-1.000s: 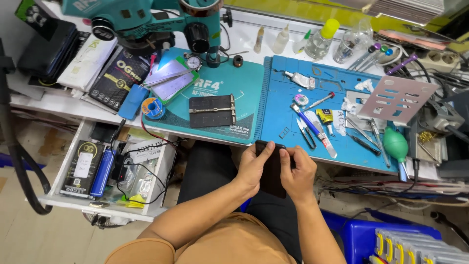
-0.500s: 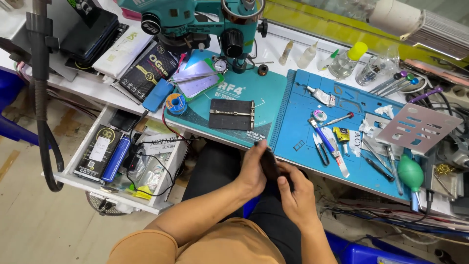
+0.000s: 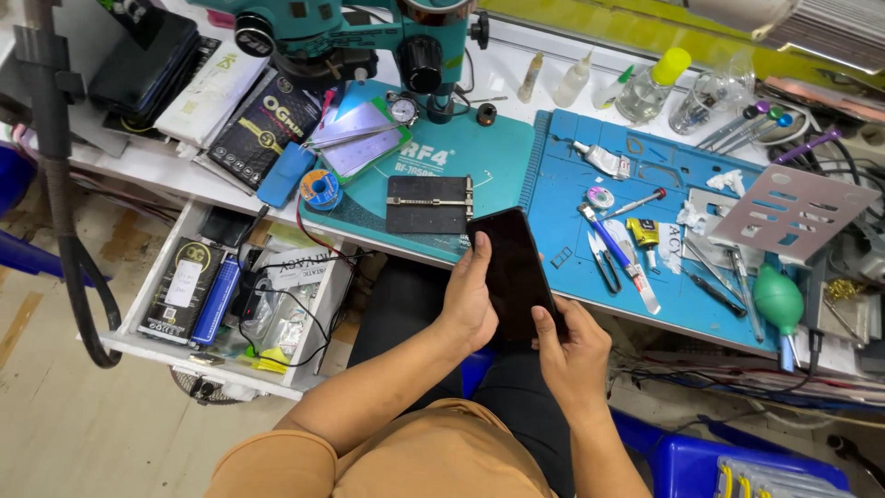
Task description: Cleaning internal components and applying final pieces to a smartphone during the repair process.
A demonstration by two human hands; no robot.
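A black smartphone point(image 3: 513, 269) with a dark screen is held upright over my lap at the front edge of the bench. My left hand point(image 3: 469, 297) grips its left side, fingers curled along the edge. My right hand point(image 3: 572, 346) holds its lower right corner, thumb on the screen near the bottom. The phone's top end overlaps the seam between the teal mat point(image 3: 479, 152) and the blue work mat point(image 3: 572, 184). A black metal holder clamp point(image 3: 429, 204) lies on the teal mat just left of the phone.
A teal microscope point(image 3: 369, 32) stands at the back. Tweezers, screwdrivers, a green air blower point(image 3: 780, 300) and a grey perforated stand point(image 3: 793, 212) crowd the blue mat. Small bottles point(image 3: 650, 88) line the rear. An open drawer point(image 3: 230, 304) with boxes and cables hangs at left.
The phone has been lifted from low in my lap and turned screen-up toward the bench edge. Both hands shifted grip on it, and the camera view moved closer.
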